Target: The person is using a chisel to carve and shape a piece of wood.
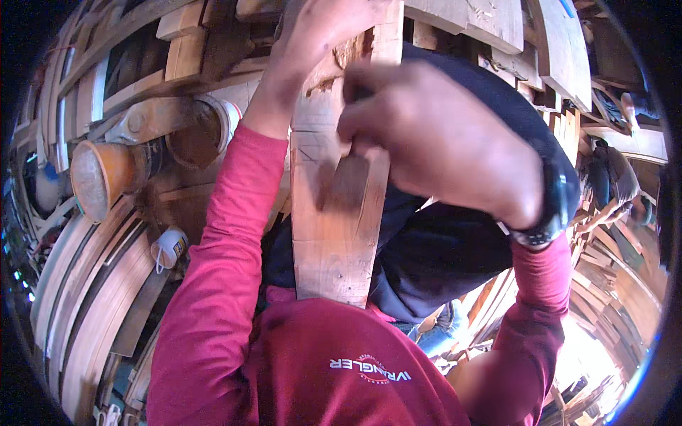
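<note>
A long light-brown wooden board point(334, 248) runs away from my torso between my legs, its near end against my shirt. Its far part has a rough, torn-looking brown patch point(348, 57), and dark marks and a crack show along its face. My right hand point(405, 124), blurred by motion, is closed around a tool over the middle of the board. The tool's flat, wide brown end point(350, 181) points toward me; whether it is a scraper or a brush I cannot tell. My left hand point(330, 32) lies over the board's far end, its fingers mostly cut off by the upper edge.
At the left stand an orange bucket-like container point(106, 177), a brown-stained tub point(202, 131) and a small white pail point(169, 247). Curved planks point(92, 305) lie lower left. Thick boards point(476, 21) are stacked beyond my knee, and loose wood pieces point(604, 284) pile up on the right.
</note>
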Demonstrator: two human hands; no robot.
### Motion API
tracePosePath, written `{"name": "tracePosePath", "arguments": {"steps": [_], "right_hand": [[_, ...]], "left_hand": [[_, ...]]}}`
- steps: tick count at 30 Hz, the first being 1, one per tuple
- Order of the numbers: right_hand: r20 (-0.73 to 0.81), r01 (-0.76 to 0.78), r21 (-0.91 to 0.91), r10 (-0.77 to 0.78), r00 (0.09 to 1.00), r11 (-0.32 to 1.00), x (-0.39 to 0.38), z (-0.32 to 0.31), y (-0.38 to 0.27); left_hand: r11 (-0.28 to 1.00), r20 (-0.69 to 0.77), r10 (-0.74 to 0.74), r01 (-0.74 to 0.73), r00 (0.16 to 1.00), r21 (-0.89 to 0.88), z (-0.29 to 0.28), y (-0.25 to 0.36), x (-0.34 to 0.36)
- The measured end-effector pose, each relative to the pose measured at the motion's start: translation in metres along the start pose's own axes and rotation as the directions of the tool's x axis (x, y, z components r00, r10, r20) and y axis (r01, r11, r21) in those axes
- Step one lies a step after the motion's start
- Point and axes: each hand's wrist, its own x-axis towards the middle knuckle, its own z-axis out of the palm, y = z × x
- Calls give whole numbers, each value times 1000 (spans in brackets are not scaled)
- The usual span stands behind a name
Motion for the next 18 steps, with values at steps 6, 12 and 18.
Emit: {"name": "tracePosePath", "arguments": {"steps": [6, 12, 18], "right_hand": [[-7, 16, -82, -17, 1000, 997, 0, 20, 3], [-174, -7, -186, -26, 984, 982, -5, -3, 3], [17, 40, -51, -40, 999, 998, 0, 19, 2]], "left_hand": [[999, 30, -44, 44, 999, 8, -2, 1, -5], [999, 12, -6, 6, 1000, -38, -5, 9, 0], [997, 33, -60, 58, 998, 46, -6, 0, -5]]}}
